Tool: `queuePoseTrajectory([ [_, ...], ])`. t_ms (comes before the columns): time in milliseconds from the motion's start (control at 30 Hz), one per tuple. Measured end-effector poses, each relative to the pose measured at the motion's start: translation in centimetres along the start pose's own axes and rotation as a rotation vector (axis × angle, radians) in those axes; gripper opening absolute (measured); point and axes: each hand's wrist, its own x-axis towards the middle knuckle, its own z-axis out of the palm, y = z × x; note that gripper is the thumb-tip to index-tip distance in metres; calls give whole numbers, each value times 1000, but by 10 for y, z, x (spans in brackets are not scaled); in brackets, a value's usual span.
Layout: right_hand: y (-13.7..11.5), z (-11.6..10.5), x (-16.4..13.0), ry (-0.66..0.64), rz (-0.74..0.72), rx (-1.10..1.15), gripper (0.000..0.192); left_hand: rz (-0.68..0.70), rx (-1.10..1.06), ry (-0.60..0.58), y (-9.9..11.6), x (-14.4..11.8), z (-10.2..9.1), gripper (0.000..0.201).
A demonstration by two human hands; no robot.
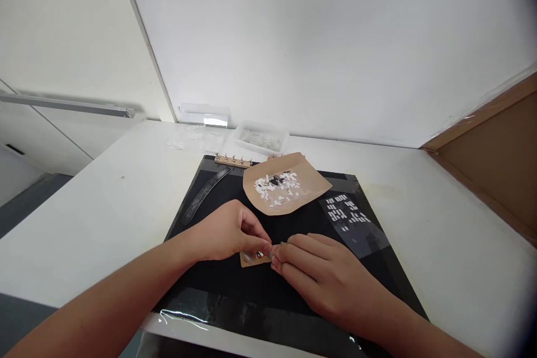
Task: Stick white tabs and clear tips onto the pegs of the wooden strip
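Observation:
Over the black mat, my left hand and my right hand meet fingertip to fingertip. Both are pinched closed around something tiny that I cannot make out. Right below the fingertips lies a small tan piece with a shiny, clear-looking surface and a round metallic bit on it. My right hand's fingers cover its right side.
Beyond my hands sits a brown paper sheet with white and dark scraps. A curved black nail file lies left, near a strip of metal pegs. White tabs dot a dark sheet at right. A clear box stands behind.

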Motion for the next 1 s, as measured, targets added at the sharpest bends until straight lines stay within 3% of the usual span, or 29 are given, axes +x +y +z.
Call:
queuePoseTrajectory([
  [1000,10,0,4,57,15,82,3,31,81,-12,1,-2,-5,22],
])
